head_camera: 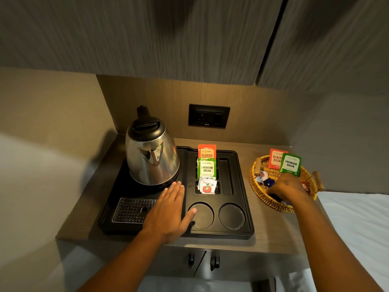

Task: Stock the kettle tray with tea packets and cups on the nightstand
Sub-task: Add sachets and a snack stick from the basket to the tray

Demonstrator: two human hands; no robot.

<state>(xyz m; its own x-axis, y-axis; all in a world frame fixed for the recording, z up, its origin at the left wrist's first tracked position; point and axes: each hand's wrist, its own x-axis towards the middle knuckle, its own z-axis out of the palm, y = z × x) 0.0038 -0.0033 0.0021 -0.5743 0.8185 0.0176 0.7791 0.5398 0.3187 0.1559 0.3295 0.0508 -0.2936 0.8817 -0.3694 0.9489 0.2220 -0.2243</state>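
Observation:
A black kettle tray (242,232) lies on the wooden nightstand (271,234). A steel kettle (151,157) stands at its back left. Its slots hold a red Classic Assam packet (207,151), a green Premium Green packet (207,168) and a white sachet (207,186). Two round cup recesses (232,216) at the front hold nothing. My left hand (168,211) rests flat and open on the tray. My right hand (287,189) reaches into a wicker basket (257,186); its fingers are hidden among small sachets. A red packet (275,158) and a green packet (291,164) stand upright in the basket.
A black wall socket (208,115) sits behind the tray. A perforated drip grate (130,209) fills the tray's front left corner. Dark cupboard doors hang overhead. A white bed sheet (357,218) lies to the right. Side walls close in the left and right.

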